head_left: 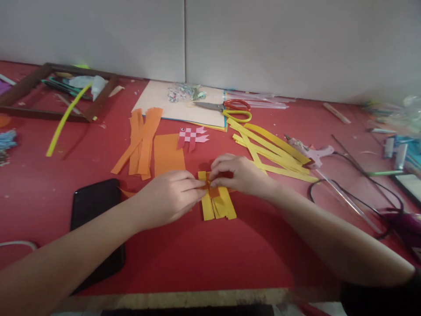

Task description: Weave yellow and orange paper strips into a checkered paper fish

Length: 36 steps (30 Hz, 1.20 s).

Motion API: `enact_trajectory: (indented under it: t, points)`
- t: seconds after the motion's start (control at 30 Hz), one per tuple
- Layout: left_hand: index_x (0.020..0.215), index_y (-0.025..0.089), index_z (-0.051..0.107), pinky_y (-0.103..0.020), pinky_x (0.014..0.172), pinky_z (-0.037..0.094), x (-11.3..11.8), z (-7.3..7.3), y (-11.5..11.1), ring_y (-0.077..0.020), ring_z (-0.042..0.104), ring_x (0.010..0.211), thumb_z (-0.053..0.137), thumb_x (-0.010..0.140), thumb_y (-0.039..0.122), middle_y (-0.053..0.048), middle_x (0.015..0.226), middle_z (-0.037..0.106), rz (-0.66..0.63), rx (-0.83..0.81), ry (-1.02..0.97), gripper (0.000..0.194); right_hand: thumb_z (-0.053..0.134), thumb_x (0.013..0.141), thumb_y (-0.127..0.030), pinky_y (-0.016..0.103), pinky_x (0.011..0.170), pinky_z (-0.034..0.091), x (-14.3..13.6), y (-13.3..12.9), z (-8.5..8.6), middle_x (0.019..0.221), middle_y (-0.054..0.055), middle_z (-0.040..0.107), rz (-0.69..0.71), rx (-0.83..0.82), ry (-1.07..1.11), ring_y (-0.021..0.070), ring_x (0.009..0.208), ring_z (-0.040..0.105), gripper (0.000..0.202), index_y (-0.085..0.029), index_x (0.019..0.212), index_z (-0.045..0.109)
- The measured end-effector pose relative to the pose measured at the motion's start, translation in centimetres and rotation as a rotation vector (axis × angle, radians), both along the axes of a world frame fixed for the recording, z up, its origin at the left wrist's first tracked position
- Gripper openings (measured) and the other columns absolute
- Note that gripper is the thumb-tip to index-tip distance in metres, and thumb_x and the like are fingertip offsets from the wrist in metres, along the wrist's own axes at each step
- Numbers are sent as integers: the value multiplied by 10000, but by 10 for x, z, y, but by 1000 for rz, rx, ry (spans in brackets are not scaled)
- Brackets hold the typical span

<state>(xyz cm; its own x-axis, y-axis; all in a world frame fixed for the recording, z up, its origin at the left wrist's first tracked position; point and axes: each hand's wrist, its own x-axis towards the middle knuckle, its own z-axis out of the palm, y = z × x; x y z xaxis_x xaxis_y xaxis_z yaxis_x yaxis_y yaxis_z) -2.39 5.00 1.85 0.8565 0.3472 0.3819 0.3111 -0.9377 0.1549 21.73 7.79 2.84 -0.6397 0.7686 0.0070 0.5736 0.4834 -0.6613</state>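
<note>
My left hand [169, 195] and my right hand [241, 175] meet over a small piece of woven paper strips. Yellow paper strips [208, 206] run lengthwise toward me, and an orange strip [215, 192] crosses between them. The fingertips of my left hand are closed at the left edge of the weave. Thumb and fingers of my right hand pinch at its upper middle, covering part of the crossing. Just beyond lie an orange paper square [169, 153] and a pink checkered paper fish [191, 137].
Orange strips [144, 142] lie left; loose yellow strips [276, 151] lie right, near a glue gun [312, 153] with a looping cord. Scissors [237, 109] rest partly on paper sheets [158, 98]. A black phone [95, 202] sits under my left forearm. A brown frame [42, 112] stands back left.
</note>
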Motion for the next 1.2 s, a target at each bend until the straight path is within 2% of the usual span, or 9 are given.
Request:
enact_trajectory:
  t: [0.1, 0.23, 0.33, 0.47, 0.67, 0.87, 1.0, 1.2]
  points:
    - [1133, 120, 662, -357, 886, 517, -1, 0, 0, -216, 628, 981, 412, 979, 117, -88, 1144, 705, 53, -27, 3, 294, 700, 815, -207, 314, 844, 489, 0, 0, 0, 913, 24, 683, 0, -10, 2, 171, 925, 632, 30, -221, 820, 726]
    - [1040, 143, 664, -364, 791, 521, -3, 6, -4, -234, 630, 907, 493, 977, 283, -101, 1021, 690, 247, -129, 49, 230, 698, 816, -202, 302, 842, 483, -1, 0, 0, 910, 17, 680, -4, -17, 13, 159, 913, 627, 30, -216, 807, 723]
    - [993, 146, 658, -375, 769, 511, -5, 9, -5, -249, 625, 873, 528, 956, 334, -97, 946, 675, 297, -190, 123, 232, 707, 819, -219, 291, 834, 479, -1, 0, 1, 892, 12, 678, -6, -31, 17, 151, 899, 626, 34, -216, 788, 721]
    - [928, 153, 671, -340, 730, 496, -7, 7, -1, -218, 626, 810, 488, 978, 292, -71, 879, 672, 285, -236, 101, 235, 711, 820, -225, 295, 829, 479, -2, 0, 3, 900, 13, 677, -11, -45, 1, 152, 891, 627, 37, -218, 785, 721]
    - [965, 167, 704, -299, 753, 488, -8, 3, 2, -184, 636, 830, 477, 985, 236, -62, 918, 697, 226, -244, 35, 237, 722, 812, -241, 305, 834, 481, -1, 0, 3, 894, 15, 680, -7, -47, 10, 162, 900, 632, 32, -220, 787, 720]
    - [969, 186, 720, -274, 720, 486, -7, 4, 2, -171, 649, 818, 499, 967, 214, -50, 897, 689, 254, -346, 18, 222, 721, 815, -226, 285, 826, 469, 0, 0, 3, 912, 27, 676, 4, -39, 6, 158, 900, 629, 35, -197, 797, 718]
    - [1040, 205, 726, -273, 711, 483, -6, 5, 2, -168, 646, 831, 490, 968, 203, -45, 912, 678, 256, -414, 2, 247, 719, 819, -228, 288, 827, 467, 0, 1, 3, 913, 24, 673, 11, -33, 5, 160, 904, 627, 28, -207, 800, 715]
    - [1149, 187, 703, -302, 714, 482, -4, 6, 2, -190, 618, 835, 466, 961, 175, -64, 893, 652, 279, -404, 66, 303, 708, 828, -248, 290, 830, 471, 1, 1, 1, 912, 19, 665, 11, -44, 16, 155, 903, 623, 42, -213, 805, 712]
